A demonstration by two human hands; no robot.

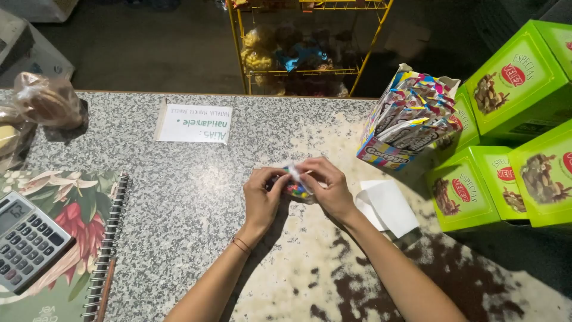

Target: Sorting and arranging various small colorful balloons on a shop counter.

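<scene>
Fingertips of both hands are pinching a small clear plastic packet of multicoloured candies point(296, 186), held just above the speckled grey granite tabletop point(190, 197) near its middle. The left hand point(261, 198) is gripping the packet's left side while the right hand point(328, 185) is closing on its upper right edge. Holding firm near that edge with one hand steadying the body would probably be keeping the contents from spilling. A colourful open cardboard box of similar packets point(408, 122) is standing to the right, a white paper slip point(387, 207) beside it.
</scene>
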